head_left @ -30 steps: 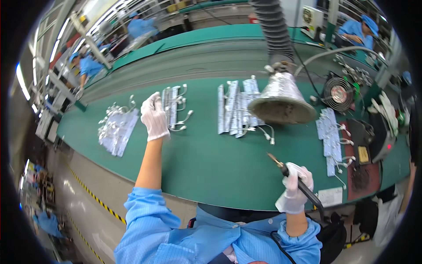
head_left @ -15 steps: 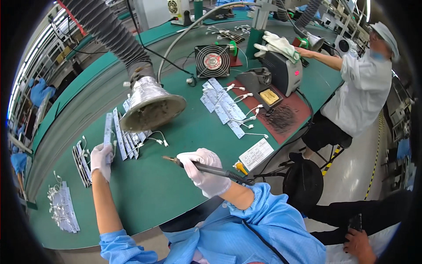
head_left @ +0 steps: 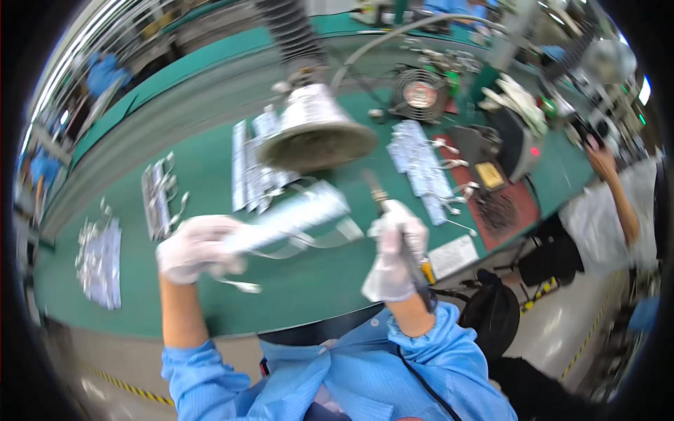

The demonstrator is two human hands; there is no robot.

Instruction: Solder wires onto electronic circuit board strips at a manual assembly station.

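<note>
My left hand [head_left: 200, 249], in a white glove, grips one end of a long pale circuit board strip [head_left: 298, 216]. White wires with plugs hang from the strip, which slants up to the right above the bench. In my gloved right hand [head_left: 394, 256] is a soldering iron [head_left: 379, 194], its blurred tip pointing up and away from me. The strip's far end lies to the left of the iron, apart from it. Beyond the strip hangs a metal fume hood [head_left: 316, 144] on a ribbed hose. More pale strips [head_left: 242, 168] lie partly behind that hood.
On the green bench [head_left: 281, 309] lie wired strips at left [head_left: 100, 266] and right [head_left: 421, 165]. A fan [head_left: 420, 95] stands behind. A soldering station [head_left: 516, 144], yellow sponge [head_left: 490, 175] and red mat [head_left: 523, 210] are at right, near a white card [head_left: 453, 257] and another person [head_left: 611, 217].
My left hand has lifted a strip off the bench and swung it rightward in front of the hood. The iron has turned from pointing left to pointing away. The view has shifted.
</note>
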